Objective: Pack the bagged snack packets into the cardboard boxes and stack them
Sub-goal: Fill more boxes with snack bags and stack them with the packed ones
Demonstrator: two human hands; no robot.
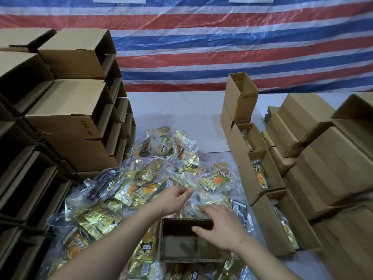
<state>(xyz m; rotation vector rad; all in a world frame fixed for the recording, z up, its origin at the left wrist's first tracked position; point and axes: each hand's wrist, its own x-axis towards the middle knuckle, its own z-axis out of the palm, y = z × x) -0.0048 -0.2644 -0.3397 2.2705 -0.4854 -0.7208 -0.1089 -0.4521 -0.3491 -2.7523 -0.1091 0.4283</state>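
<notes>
Item: open box (pixel 187 240), cardboard, directly in front of you, mouth up, sitting on the heap of packets. Nothing packed shows inside it; only its bottom flaps are visible.

Item: your right hand (pixel 222 224), resting over the far right corner of that box, fingers loosely spread across the rim, thumb dipping into the opening. It steadies the box and has hold of nothing else.

Item: your left hand (pixel 175 199), reaching forward beyond the box into the heap, fingers curled at the edge of a clear bag. Whether they have already pinched it cannot be told.

Item: bagged snack packets (pixel 141 184), gold sachets in clear plastic bags, heaped on the table (pixel 181 110) between the two groups of boxes.

Item: filled boxes (pixel 260 174), a row to your right, mouths up, packets showing inside.

Item: tall stack of boxes (pixel 68 110), to your left, lying on their sides.

Item: closed boxes (pixel 333 168), stacked at far right.

Item: striped tarpaulin (pixel 201 47), red, white and blue, behind the table.

Step in hand, as judged: selecting a bag for the box in front of you. Next move calls for a firm pinch on one bag only, lifting it free of its neighbours, then feeding it into the opening while your right hand keeps the box from tipping on its soft footing.
</notes>
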